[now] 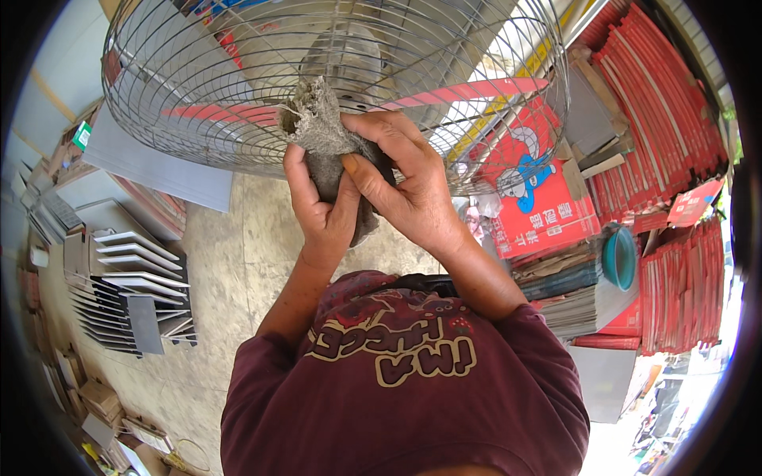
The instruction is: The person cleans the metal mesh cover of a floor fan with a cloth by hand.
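Observation:
Both my hands grip a bunched grey rag [321, 123], its ragged top edge folded over and looking dusty. My left hand [323, 216] pinches it from below left, thumb and fingers closed on the cloth. From the right, my right hand [413, 178] presses it with thumb and curled fingers. A darker fold of the rag hangs down between the hands. Just beyond stands a big fan with a round wire guard [198, 151] and red blades [468, 93]. The rag overlaps the guard in view; whether it touches the wires I cannot tell.
Stacked red flat boxes [659, 103] line the right side, with a teal basin [619, 259] among them. At left, a rack of grey and white tiles [139, 266] stands on the concrete floor [214, 317]. A grey panel [159, 163] leans behind the fan's left side.

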Demonstrator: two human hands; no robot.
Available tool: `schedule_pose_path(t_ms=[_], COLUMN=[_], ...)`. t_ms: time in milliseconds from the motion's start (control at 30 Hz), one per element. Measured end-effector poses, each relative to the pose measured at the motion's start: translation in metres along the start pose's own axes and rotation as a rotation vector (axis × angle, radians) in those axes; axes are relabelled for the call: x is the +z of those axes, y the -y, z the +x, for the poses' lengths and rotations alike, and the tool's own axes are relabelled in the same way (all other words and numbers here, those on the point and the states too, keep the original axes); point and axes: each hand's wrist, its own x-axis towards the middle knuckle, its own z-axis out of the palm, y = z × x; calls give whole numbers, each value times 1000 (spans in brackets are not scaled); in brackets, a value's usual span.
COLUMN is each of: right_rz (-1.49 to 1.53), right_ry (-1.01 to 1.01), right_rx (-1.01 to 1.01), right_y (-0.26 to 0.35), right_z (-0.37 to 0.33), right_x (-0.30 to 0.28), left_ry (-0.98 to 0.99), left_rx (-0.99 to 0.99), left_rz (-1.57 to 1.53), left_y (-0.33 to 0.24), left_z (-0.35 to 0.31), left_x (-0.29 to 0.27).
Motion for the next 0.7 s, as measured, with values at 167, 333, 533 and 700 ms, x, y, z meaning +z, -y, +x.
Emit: schedule_pose_path(t_ms=[167,333,533,700], right_rz=[-17,53,122,276], right_ry=[-95,-225,-354,-460], right_rx=[33,134,267,355], right_y=[-1,-7,-14,-20], right_z=[-14,-34,-60,-81], right_x=[-11,-27,-47,-60], left_ry=[77,186,328,411], left_rx=[13,55,62,123], left_rz=[1,-8,-22,6], left_y=[-3,0,-2,4], left_z=[-4,-9,-15,-19], left_x=[13,34,62,83])
